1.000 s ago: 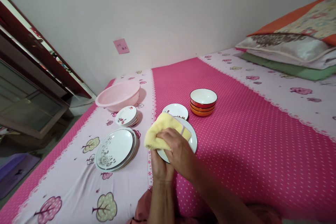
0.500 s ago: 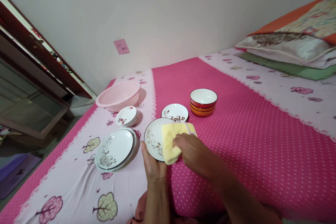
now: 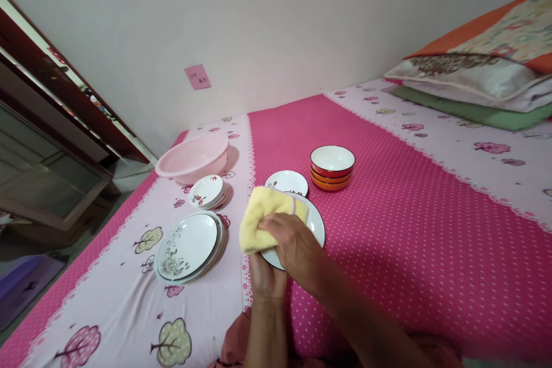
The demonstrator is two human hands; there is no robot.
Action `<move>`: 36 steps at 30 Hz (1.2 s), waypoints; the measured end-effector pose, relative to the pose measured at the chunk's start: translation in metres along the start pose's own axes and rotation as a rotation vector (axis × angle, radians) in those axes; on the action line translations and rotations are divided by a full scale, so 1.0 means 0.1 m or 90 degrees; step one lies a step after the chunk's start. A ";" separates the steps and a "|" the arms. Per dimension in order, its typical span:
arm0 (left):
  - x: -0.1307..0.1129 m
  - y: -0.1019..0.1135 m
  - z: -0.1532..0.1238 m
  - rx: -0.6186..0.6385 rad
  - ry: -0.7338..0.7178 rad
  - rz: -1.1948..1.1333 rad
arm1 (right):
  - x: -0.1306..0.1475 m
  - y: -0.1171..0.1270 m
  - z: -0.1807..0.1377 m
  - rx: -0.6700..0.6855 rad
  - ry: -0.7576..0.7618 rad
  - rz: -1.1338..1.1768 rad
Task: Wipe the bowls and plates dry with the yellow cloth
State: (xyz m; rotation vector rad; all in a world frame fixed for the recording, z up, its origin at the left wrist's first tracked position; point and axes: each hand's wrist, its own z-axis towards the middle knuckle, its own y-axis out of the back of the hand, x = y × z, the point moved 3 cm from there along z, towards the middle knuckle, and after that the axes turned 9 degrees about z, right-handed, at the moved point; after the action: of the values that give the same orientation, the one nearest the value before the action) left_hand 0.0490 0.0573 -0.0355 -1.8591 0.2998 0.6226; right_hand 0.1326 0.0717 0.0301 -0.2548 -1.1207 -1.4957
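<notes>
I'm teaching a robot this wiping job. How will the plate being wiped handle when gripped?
The plate looks rigid and glazed, so probably slippery and breakable if dropped. The left hand alone holds it up by its near edge, suggesting it is fairly light. The right hand presses a yellow cloth on it, which might tilt it unless braced.

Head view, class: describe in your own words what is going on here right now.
A person holds a white plate from underneath with the left hand and presses a yellow cloth onto its face with the right hand. On the pink bedsheet beyond sit a stack of larger plates, a stack of saucers, a pink basin, one small plate and stacked red and orange bowls.
</notes>
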 end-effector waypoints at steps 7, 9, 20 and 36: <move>-0.01 -0.10 -0.04 -0.002 0.101 0.040 | -0.14 0.87 -0.09 -0.307 -0.021 -0.025; -0.04 -0.05 -0.04 -0.005 0.092 0.055 | -0.14 1.10 -0.14 -0.381 -0.060 -0.013; -0.09 0.00 -0.11 0.094 0.092 0.185 | -0.24 0.98 -0.11 -0.084 -0.183 0.136; -0.20 -0.04 -0.22 0.204 0.084 0.346 | -0.14 0.78 -0.04 0.013 -0.235 0.041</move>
State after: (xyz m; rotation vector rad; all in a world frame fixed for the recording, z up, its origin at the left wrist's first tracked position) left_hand 0.0400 0.0368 -0.0155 -1.5080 0.9565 0.7639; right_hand 0.2058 0.0896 0.0564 -0.5646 -1.4037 -1.4125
